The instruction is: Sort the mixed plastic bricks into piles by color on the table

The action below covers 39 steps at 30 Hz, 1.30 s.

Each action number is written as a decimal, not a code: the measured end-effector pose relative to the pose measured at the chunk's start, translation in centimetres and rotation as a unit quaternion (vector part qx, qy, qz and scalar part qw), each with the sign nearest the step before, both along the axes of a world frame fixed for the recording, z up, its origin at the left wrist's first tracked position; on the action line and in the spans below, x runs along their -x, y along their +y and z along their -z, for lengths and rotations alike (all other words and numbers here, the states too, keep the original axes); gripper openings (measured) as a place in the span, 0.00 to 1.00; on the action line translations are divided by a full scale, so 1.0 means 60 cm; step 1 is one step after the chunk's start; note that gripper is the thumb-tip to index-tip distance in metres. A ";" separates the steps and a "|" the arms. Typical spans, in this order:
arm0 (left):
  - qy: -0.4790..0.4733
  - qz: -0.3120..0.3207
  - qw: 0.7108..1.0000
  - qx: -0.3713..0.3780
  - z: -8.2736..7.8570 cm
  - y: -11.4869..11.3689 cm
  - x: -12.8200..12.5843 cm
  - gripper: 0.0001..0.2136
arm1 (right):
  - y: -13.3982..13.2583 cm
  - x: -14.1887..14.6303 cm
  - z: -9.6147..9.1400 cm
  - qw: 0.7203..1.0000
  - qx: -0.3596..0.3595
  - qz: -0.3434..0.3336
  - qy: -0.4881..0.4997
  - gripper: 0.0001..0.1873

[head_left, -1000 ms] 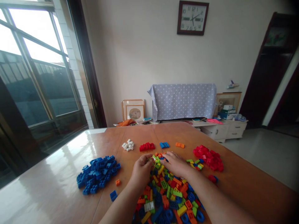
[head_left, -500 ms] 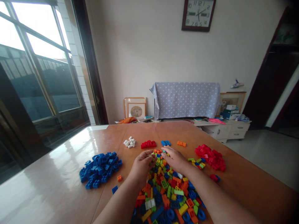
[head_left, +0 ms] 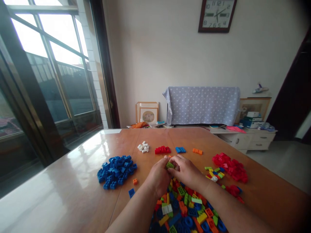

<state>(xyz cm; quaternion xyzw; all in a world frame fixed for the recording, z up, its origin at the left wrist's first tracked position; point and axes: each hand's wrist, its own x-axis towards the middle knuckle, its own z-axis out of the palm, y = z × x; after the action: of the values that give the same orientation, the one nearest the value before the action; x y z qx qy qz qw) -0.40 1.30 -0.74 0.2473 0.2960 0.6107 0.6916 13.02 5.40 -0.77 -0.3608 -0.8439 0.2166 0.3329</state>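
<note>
Over the far end of a large mixed pile of toy building bricks (head_left: 191,212), my two hands meet. My left hand (head_left: 159,174) is closed, its thumb and fingers against a lime green toy brick (head_left: 170,165). The same brick is gripped from the other side by my right hand (head_left: 187,169), whose fingers are curled. Part of the brick is hidden by the fingers. Beneath and nearer to me, the pile holds red, blue, yellow, orange and green pieces, some of them round blue ones.
On the brown table (head_left: 80,181) lie a blue brick heap (head_left: 116,171) at left and a red heap (head_left: 230,166) at right. Along the back are white bricks (head_left: 143,147), a red row (head_left: 162,149), a blue group (head_left: 180,149) and orange bricks (head_left: 197,151). A small mixed cluster (head_left: 215,173) sits right of my hands.
My hands have come together, and a lime green brick is now held between them. The view has turned a little to the left.
</note>
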 end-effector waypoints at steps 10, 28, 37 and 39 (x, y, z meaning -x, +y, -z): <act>0.036 0.051 0.998 -0.001 -0.013 -0.019 -0.010 0.20 | 0.029 -0.020 0.020 0.986 0.150 -0.016 0.069 0.12; 0.002 0.081 0.995 0.065 0.014 -0.002 -0.008 0.29 | 0.069 -0.071 0.032 0.978 0.202 -0.001 0.059 0.12; 0.036 -0.011 0.998 0.053 0.006 0.002 0.006 0.20 | 0.083 -0.122 0.000 0.983 0.124 0.125 0.044 0.13; 0.064 -0.062 0.995 0.043 0.005 0.005 0.014 0.18 | 0.092 -0.142 -0.008 0.976 0.104 0.190 0.000 0.13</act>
<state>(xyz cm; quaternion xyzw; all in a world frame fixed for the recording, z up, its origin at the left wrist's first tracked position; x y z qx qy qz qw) -1.22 1.61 -1.05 0.2371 0.3806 0.6216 0.6422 21.53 10.92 -0.31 -0.5467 -0.7332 0.2357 0.3285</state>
